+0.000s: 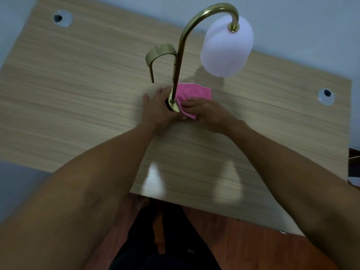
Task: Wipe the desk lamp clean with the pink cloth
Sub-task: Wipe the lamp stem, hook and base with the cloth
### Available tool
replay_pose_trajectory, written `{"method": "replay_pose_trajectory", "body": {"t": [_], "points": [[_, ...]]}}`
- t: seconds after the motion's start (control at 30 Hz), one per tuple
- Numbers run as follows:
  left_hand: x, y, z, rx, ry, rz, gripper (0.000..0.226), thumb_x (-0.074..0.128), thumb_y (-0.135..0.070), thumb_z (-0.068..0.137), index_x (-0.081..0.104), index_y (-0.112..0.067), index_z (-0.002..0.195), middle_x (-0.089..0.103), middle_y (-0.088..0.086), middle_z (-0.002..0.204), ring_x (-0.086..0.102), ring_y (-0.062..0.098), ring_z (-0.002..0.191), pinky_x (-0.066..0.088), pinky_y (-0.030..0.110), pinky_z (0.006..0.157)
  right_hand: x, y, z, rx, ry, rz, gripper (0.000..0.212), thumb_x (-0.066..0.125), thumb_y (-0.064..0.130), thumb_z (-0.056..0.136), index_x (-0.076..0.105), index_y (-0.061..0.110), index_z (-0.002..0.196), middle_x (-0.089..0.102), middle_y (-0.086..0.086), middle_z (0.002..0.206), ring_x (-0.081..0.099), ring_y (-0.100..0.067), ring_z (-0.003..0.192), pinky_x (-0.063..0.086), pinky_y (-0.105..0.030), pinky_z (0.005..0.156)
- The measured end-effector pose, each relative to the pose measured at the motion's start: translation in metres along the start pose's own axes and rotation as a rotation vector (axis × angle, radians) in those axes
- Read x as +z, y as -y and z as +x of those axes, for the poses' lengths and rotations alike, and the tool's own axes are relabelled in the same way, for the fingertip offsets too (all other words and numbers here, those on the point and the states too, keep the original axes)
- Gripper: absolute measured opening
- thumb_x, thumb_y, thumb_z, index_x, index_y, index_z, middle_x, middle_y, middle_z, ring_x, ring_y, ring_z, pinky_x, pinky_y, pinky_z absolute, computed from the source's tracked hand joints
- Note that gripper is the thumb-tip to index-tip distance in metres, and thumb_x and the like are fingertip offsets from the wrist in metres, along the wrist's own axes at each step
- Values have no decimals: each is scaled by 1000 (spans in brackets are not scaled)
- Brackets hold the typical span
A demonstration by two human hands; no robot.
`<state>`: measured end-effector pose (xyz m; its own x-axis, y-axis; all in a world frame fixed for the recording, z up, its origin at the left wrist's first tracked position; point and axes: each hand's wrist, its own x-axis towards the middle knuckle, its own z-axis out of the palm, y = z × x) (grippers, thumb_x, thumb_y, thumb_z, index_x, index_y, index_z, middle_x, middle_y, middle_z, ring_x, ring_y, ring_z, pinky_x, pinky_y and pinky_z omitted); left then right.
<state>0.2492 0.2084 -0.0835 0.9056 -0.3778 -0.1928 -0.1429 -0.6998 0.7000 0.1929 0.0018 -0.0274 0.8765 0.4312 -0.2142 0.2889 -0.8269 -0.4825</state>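
Observation:
A desk lamp [180, 55] stands in the middle of the wooden desk [78, 94]. It has a curved brass stem, a brass hook-shaped handle and a white frosted shade [227, 48] hanging at the right. My left hand [157, 110] rests on the lamp's round base from the left, fingers spread along it. The pink cloth [191, 94] lies over the right side of the base, and my right hand [206, 113] presses its near corner against the base. Most of the base is hidden under hands and cloth.
Two round cable holes sit in the desk, one at the far left [62, 18] and one at the right [326, 96]. A pale wall runs behind the desk. Reddish wood floor [243, 240] and my dark trousers show below the desk's near edge.

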Motion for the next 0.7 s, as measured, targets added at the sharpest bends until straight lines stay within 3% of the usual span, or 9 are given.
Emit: {"method": "replay_pose_trajectory", "body": {"t": [0.17, 0.3, 0.37, 0.47, 0.53, 0.6, 0.63, 0.67, 0.7], "points": [[3, 1, 0, -47, -21, 14, 115, 85, -65, 57, 36, -33, 156, 44, 0, 162, 21, 20, 159, -7, 56, 127, -12, -10, 5, 89, -64, -27, 40, 60, -3, 96, 63, 5, 135, 59, -14, 146, 51, -27, 142, 36, -49, 121], [4, 1, 0, -21, -14, 16, 113, 83, -66, 59, 37, -31, 156, 45, 0, 161, 22, 22, 158, -6, 58, 126, -4, -2, 4, 20, -15, -48, 43, 59, 0, 98, 59, 7, 140, 54, -12, 151, 44, -24, 146, 28, -40, 122], [3, 1, 0, -43, -11, 23, 114, 85, -64, 59, 36, -31, 156, 43, 1, 162, 21, 20, 159, -7, 58, 127, -13, -14, -2, 36, -16, -40, 41, 61, -3, 95, 64, 6, 135, 60, -13, 144, 52, -26, 140, 31, -34, 118], [2, -1, 0, -70, -6, 20, 116, 87, -63, 58, 35, -30, 157, 41, 3, 163, 19, 18, 159, -8, 55, 127, -30, -32, 7, 318, -210, 151, 32, 57, -2, 94, 74, 5, 120, 71, -13, 127, 61, -29, 125, 39, -27, 108], [3, -1, 0, -73, -4, 9, 117, 87, -63, 58, 36, -29, 157, 42, 3, 163, 19, 19, 159, -8, 56, 127, -34, -26, 23, 398, -356, 354, 26, 48, -15, 87, 71, -7, 96, 69, -19, 107, 60, -37, 111, 48, -42, 102], [3, -2, 1, -77, -1, 5, 116, 88, -62, 57, 37, -30, 157, 43, 3, 162, 20, 20, 159, -5, 58, 127, -29, -11, 40, 305, -322, 526, 24, 39, -23, 81, 57, -8, 75, 57, -28, 86, 55, -45, 93, 45, -51, 87], [3, -2, 1, -76, 1, 10, 116, 87, -63, 57, 37, -30, 156, 43, 3, 162, 21, 20, 159, -4, 59, 127, -24, -3, 46, 281, -259, 543, 26, 39, -21, 84, 58, -7, 76, 56, -28, 86, 55, -45, 92, 44, -53, 87], [3, -2, 2, -75, 3, 15, 115, 87, -63, 57, 37, -31, 156, 43, 2, 162, 21, 20, 158, -3, 59, 127, -18, 5, 48, 307, -168, 554, 28, 41, -16, 91, 67, -7, 88, 62, -29, 99, 59, -42, 102, 45, -53, 95], [3, -2, 2, -75, 5, 22, 114, 87, -63, 58, 37, -32, 156, 43, 2, 162, 21, 20, 158, -3, 58, 127, -12, 9, 47, 331, -123, 501, 33, 43, -11, 97, 71, -3, 112, 66, -25, 123, 59, -36, 120, 43, -44, 108]]}}
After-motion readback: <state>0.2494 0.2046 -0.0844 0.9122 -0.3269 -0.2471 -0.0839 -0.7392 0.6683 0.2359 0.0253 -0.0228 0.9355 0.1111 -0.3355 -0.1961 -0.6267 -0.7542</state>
